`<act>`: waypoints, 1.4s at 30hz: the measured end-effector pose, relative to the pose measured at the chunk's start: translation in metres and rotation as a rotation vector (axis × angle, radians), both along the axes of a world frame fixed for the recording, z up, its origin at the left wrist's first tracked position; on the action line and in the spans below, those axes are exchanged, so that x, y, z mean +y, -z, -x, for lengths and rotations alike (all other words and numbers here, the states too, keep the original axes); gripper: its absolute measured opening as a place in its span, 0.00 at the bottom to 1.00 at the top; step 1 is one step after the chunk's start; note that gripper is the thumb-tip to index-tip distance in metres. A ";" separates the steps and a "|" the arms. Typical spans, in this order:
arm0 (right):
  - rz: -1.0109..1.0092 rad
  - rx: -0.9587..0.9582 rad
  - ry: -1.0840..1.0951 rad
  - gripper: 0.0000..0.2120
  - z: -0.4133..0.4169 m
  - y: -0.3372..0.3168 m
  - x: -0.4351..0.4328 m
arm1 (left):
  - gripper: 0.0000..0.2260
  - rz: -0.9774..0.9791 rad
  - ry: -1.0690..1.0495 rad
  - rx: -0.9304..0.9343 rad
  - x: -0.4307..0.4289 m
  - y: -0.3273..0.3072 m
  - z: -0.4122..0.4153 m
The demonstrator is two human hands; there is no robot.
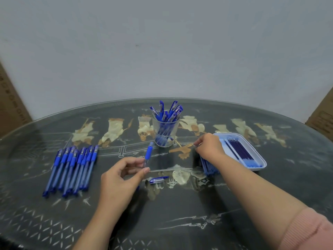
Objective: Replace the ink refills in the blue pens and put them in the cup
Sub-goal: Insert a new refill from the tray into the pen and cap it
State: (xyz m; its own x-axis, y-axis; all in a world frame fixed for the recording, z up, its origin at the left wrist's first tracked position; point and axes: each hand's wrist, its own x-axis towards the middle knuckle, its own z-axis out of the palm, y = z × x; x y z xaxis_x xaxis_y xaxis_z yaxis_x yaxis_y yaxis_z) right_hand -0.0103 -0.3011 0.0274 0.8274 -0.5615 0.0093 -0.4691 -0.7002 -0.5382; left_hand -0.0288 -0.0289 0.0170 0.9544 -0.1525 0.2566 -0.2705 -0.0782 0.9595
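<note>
- A pen cap (158, 179) lay on the table (180, 213), its long axis left to right.
- The left hand (122, 179) pinched a pen barrel (148, 154) by its near end; the barrel pointed away, toward the cup (175, 130).
- The right hand (210, 147) bent its fingers over a pile of refills (209, 167) beside the tray (258, 168); whether it gripped one could not be told.
- The cup stood farthest, with pens in it.

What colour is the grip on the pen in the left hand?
Blue; the pen's grip shows best in the head view.
</note>
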 end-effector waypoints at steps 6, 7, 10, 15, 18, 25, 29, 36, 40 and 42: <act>0.011 -0.118 -0.019 0.13 0.008 0.002 0.003 | 0.11 0.084 -0.076 -0.003 -0.005 0.004 0.001; 0.002 -0.168 -0.009 0.12 0.012 0.001 0.003 | 0.11 0.103 -0.092 -0.004 -0.006 0.003 0.001; 0.004 -0.272 0.065 0.12 0.030 -0.001 -0.008 | 0.10 0.134 -0.126 -0.015 -0.008 0.004 0.003; 0.093 -0.137 0.235 0.18 0.054 0.002 -0.049 | 0.11 0.121 -0.113 -0.005 -0.014 0.009 0.006; 0.208 0.033 0.248 0.17 0.061 0.011 -0.067 | 0.11 0.093 -0.099 -0.009 -0.017 0.011 0.009; 0.295 0.118 0.225 0.14 0.058 0.019 -0.073 | 0.11 0.072 -0.124 -0.043 -0.018 0.013 0.011; 0.286 0.105 0.228 0.15 0.057 0.017 -0.072 | 0.11 0.058 -0.120 -0.054 -0.018 0.014 0.011; 0.100 -0.076 0.289 0.21 0.062 -0.002 -0.052 | 0.10 0.059 -0.096 -0.057 -0.017 0.015 0.009; -0.098 -0.352 0.215 0.18 0.063 -0.022 -0.015 | 0.10 0.068 -0.082 -0.044 -0.017 0.016 0.008; -0.290 -0.459 0.162 0.18 0.065 -0.032 0.009 | 0.11 0.066 -0.077 -0.048 -0.016 0.016 0.007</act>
